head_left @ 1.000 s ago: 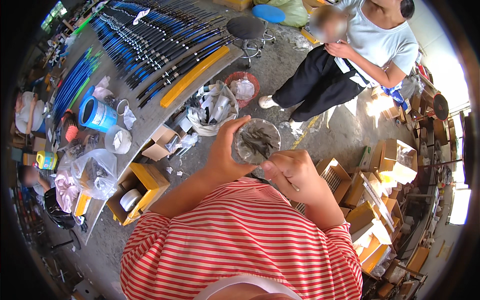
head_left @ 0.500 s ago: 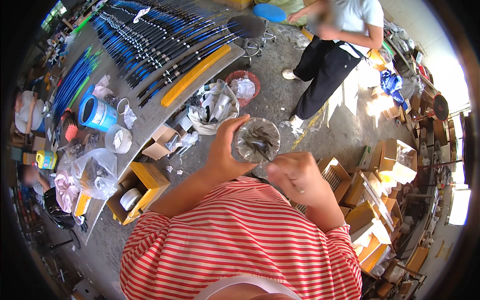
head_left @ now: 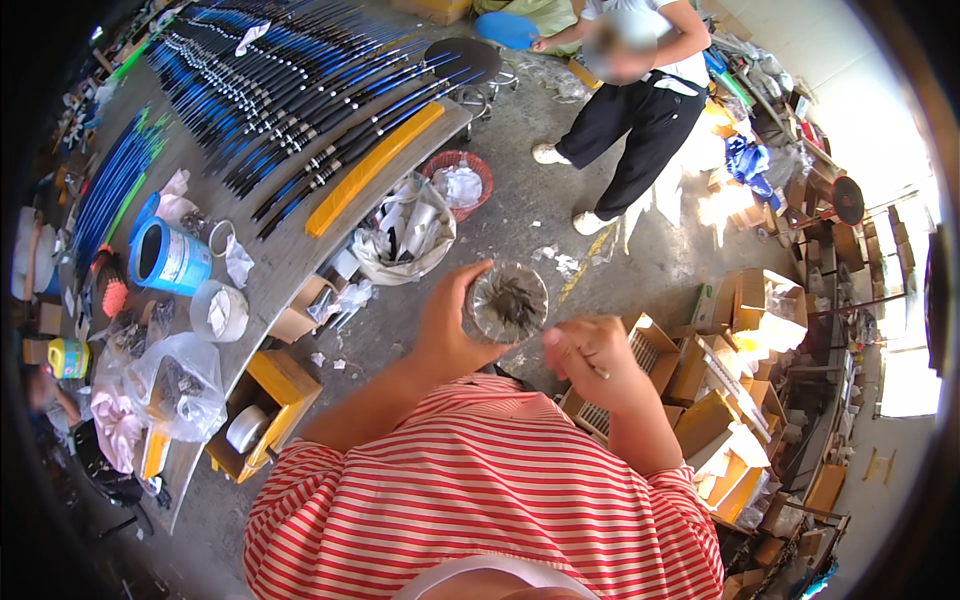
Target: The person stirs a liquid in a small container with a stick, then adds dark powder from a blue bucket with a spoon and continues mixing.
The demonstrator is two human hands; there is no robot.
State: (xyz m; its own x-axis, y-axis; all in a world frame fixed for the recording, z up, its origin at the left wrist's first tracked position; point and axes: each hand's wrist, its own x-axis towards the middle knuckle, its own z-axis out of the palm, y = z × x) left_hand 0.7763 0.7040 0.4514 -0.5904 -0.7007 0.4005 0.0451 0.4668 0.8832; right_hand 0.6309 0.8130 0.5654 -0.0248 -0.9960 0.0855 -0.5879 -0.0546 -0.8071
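In front of my chest my left hand (head_left: 447, 320) is wrapped round a round container (head_left: 481, 325), cup-like, with a crinkled, see-through rim. Dark grey, streaky stuff (head_left: 512, 300) lies inside it; I cannot tell what that is. Just right of the rim is my right hand (head_left: 597, 358), its fingers closed in a pinch. From the underside of that fist pokes the pale end of a thin stick (head_left: 602, 372); its other end is hidden by the fingers.
Rows of blue-and-black fishing rods (head_left: 290, 110) cover the table (head_left: 290, 255) at left, beside a blue bucket (head_left: 172, 258). Below it stand a white sack (head_left: 440, 250) and a red basket (head_left: 487, 190). A person (head_left: 635, 110) stands ahead; open cardboard boxes (head_left: 740, 470) crowd the right.
The view has shifted, so table and person sit further left. My right hand has drawn back from the container's rim, where a dark tip had reached in. My left hand keeps its hold.
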